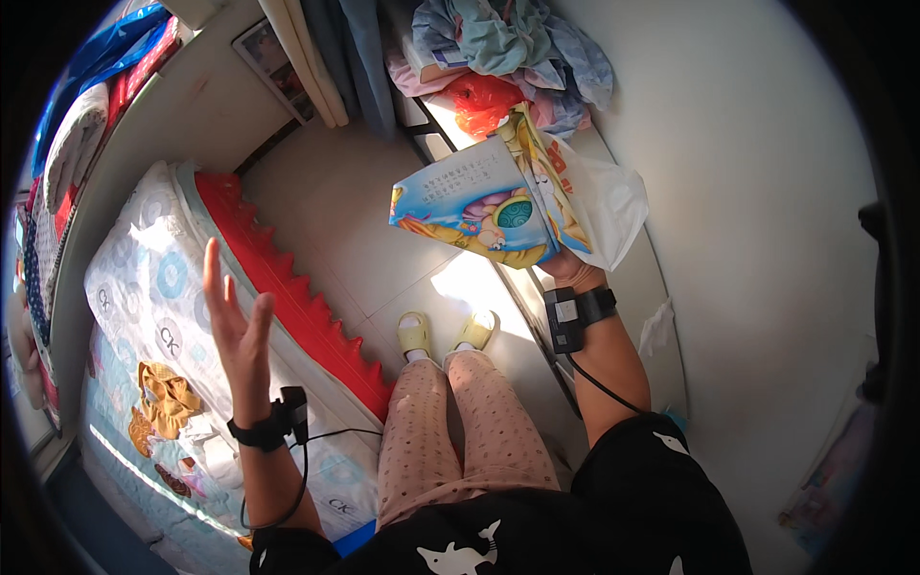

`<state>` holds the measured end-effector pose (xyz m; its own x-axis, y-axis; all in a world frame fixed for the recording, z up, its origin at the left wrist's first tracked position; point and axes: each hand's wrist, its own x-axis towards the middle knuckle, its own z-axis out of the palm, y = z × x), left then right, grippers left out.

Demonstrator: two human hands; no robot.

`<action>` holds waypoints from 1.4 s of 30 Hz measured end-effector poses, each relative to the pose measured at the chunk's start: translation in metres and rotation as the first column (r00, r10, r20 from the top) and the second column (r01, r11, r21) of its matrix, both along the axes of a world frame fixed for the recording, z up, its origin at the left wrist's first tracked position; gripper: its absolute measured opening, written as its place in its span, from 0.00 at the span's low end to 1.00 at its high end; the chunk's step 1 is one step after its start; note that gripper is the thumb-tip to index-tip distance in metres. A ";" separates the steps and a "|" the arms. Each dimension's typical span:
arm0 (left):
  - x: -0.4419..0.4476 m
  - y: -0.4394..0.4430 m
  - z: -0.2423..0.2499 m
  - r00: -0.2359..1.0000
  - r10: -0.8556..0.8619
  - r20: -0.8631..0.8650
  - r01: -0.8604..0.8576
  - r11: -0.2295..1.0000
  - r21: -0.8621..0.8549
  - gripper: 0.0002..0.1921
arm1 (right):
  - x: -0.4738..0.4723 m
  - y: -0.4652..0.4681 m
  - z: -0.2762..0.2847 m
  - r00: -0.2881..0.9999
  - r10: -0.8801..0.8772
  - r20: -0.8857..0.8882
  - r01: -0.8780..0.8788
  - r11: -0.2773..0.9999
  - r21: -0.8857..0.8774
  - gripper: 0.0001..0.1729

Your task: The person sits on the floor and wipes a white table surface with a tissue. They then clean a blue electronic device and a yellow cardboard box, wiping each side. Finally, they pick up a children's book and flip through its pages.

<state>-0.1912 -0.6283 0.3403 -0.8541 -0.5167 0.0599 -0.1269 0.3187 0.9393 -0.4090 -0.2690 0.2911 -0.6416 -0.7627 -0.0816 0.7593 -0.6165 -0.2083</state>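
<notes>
An illustrated children's picture book (460, 198) is open in front of me, its pages spread and tilted. My right hand (573, 272) grips it at the bottom near the spine; most of the fingers are hidden behind the book. A white plastic bag (614, 205) shows just behind the book's right side, and I cannot tell whether they touch. My left hand (243, 338) is raised above the bed's edge, fingers apart, holding nothing. Each wrist wears a black strap with a small cabled device.
The bed (144, 244) on the left has a red scalloped border (309, 302) and a mustard cloth (169, 395) on it. A white low surface (636, 309) along the right wall bears a red plastic bag (483, 100) and piled clothes (503, 39). Curtains (366, 65) hang beyond the tiled floor (338, 230).
</notes>
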 end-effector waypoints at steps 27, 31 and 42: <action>-0.084 0.091 0.048 0.874 -0.408 -0.265 0.051 0.619 -0.784 0.17 | -0.010 0.005 0.089 0.988 -0.011 -0.155 0.095 0.830 0.550 0.27; -0.096 0.100 0.045 0.842 -0.445 -0.304 0.092 0.675 -0.732 0.19 | -0.010 -0.020 0.106 0.802 0.504 -0.321 0.016 0.519 0.855 0.27; -0.121 0.119 0.058 0.812 -0.583 0.030 0.579 0.810 0.096 0.21 | -0.036 0.021 0.111 0.796 0.514 -0.320 -0.013 0.544 0.839 0.21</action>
<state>-0.3122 -0.5097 0.3987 -0.9970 0.0762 -0.0160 0.0056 0.2755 0.9613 -0.4455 -0.2482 0.4025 -0.5501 -0.6901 -0.4703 0.4865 0.1930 -0.8521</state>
